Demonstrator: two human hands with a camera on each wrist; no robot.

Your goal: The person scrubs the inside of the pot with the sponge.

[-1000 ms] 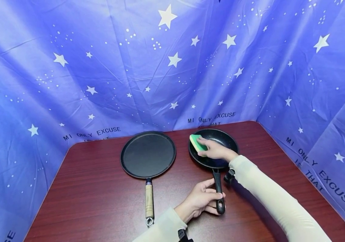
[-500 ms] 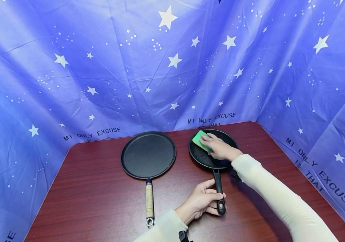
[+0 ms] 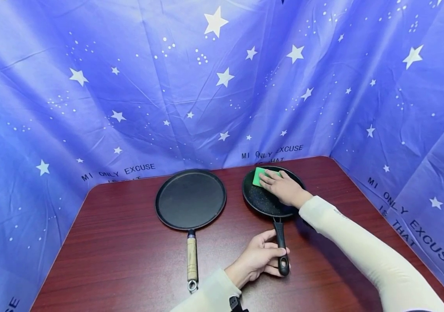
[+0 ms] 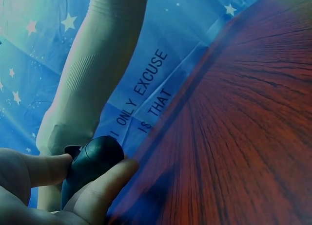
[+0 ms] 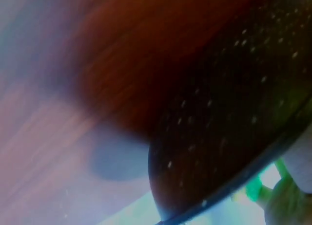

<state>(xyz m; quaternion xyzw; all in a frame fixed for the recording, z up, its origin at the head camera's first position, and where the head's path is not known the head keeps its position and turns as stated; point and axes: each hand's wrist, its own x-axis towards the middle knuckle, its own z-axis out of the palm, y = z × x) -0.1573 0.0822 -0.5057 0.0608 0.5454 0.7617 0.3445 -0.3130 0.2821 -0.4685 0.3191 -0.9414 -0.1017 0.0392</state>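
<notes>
A green and pale-yellow sponge [image 3: 258,177] is against the inside of a black frying pan [image 3: 260,203], near the far left of its bowl. My right hand [image 3: 284,190] holds the sponge, its fingers spread over the green face; the thumb is hidden. In the right wrist view, the pan's speckled side [image 5: 229,108] fills much of the picture, with a bit of green sponge [image 5: 253,188] beside my fingers. My left hand [image 3: 258,255] grips the black pan handle [image 3: 280,242]; in the left wrist view, thumb and fingers pinch the handle's end [image 4: 100,154].
A flat black griddle pan [image 3: 190,199] with a wooden handle [image 3: 192,260] lies to the left on the dark red table [image 3: 120,251]. Behind the table hangs a blue star-patterned cloth [image 3: 159,86], which also runs along both sides.
The right hand has moved the sponge from the pan's left rim toward the far side, and the sponge now lies flatter under the fingers. The left hand keeps its hold on the handle.
</notes>
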